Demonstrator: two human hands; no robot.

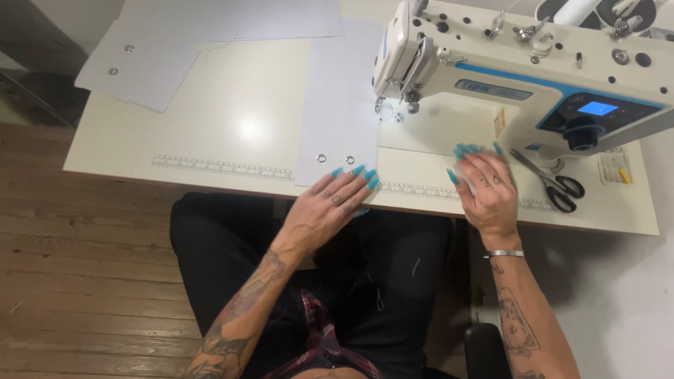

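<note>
The pale grey fabric panel with two metal eyelets point(339, 105) lies at frame centre, its lower edge touching the fingertips of the left hand point(330, 205), which is flat and released. The right hand point(489, 189), at centre right beside the black-handled scissors point(554, 184), rests open on the white table point(232, 119), grasping nothing.

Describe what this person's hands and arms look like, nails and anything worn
Both arms are bare and sleeveless, covered in dark tattoos. The left hand and right hand have long pointed turquoise nails and small finger tattoos. A thin silver metal bracelet circles the right wrist.

screen point(597, 108): small blue rectangle, machine's dark panel | label point(499, 123): yellow, machine arm
</note>
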